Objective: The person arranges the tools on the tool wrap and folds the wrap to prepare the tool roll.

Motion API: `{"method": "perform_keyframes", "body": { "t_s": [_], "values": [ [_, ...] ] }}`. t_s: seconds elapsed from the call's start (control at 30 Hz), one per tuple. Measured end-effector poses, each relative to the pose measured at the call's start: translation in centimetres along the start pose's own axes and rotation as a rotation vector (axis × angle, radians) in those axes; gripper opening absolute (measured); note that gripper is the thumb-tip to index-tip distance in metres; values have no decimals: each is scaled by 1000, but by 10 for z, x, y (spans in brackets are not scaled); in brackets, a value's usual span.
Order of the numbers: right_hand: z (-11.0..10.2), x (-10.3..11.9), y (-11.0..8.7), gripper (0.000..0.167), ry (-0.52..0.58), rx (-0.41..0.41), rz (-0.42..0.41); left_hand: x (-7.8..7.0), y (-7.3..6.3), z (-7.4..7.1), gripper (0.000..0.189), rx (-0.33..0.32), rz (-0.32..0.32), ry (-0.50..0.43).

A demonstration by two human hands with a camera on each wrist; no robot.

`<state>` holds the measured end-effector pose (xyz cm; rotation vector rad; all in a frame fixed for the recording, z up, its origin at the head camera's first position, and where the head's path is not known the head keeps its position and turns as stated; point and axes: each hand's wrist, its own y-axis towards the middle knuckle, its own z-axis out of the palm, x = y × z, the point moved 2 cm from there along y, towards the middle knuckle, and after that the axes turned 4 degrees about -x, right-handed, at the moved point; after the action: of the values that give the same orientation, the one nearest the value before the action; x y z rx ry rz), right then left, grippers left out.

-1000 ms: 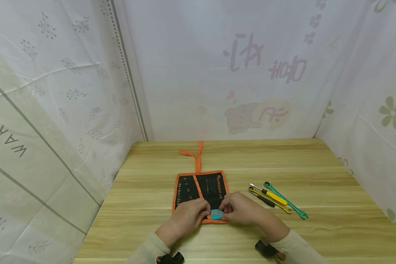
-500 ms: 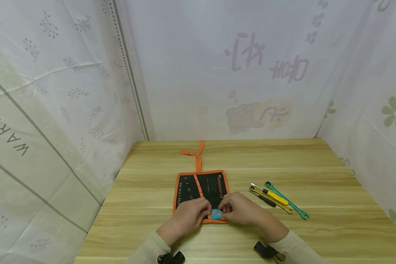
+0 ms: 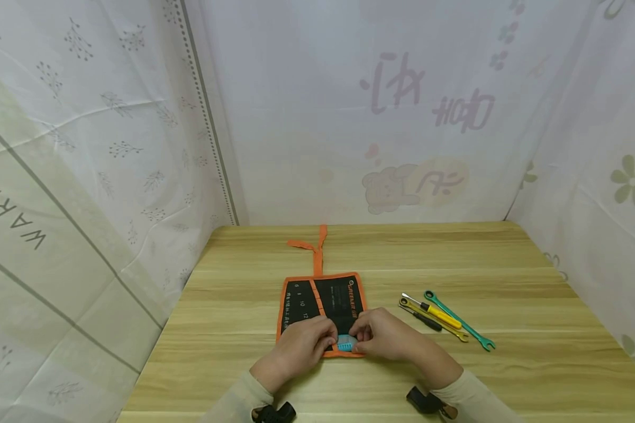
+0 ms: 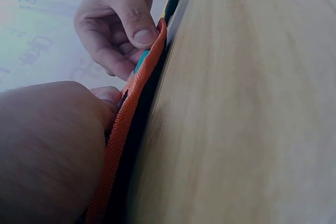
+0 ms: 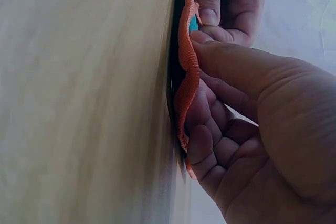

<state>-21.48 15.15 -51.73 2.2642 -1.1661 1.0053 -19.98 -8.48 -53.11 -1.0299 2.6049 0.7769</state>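
Observation:
A black tool pouch (image 3: 336,302) with orange trim lies flat on the table. A small light-blue piece with a greyish, see-through-looking upper part (image 3: 345,343) sits at its near edge, between the two hands. My left hand (image 3: 304,346) pinches the orange trim just left of the piece; thumb and finger meet there in the right wrist view. My right hand (image 3: 383,335) has thumb and forefinger on the right end of the piece, its other fingers curled. In the left wrist view a teal bit of the piece (image 4: 140,60) shows behind the orange hem (image 4: 134,85).
Right of the pouch lie a yellow-handled screwdriver (image 3: 444,317), a black-handled screwdriver (image 3: 428,322), a yellow ratchet wrench (image 3: 457,335) and a green ratchet wrench (image 3: 463,322). An orange strap (image 3: 317,261) runs from the pouch towards the table's back edge. Printed cloth (image 3: 317,117) surrounds the table.

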Motion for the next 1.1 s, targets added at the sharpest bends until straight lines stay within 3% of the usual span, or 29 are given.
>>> {"method": "perform_keyframes", "body": {
  "t_s": [0.3,0.5,0.6,0.73,0.9,1.1],
  "values": [
    [-5,-1,-5,16,32,10,5,0,0,-1,10,25,-42,-23],
    [-17,-2,-13,22,40,-29,70,2,0,-2,5,35,-73,-93],
    [-25,-5,-17,22,41,-52,51,3,0,-3,6,19,-68,-112],
    [-35,-11,-22,22,47,-89,14,5,0,-4,5,-22,-46,-54],
    [-47,-23,-30,21,10,-146,45,9,-1,-6,10,-67,-47,83],
    [-62,-35,-40,25,-3,-201,70,12,-1,-8,17,-37,-66,127]
  ]
}}
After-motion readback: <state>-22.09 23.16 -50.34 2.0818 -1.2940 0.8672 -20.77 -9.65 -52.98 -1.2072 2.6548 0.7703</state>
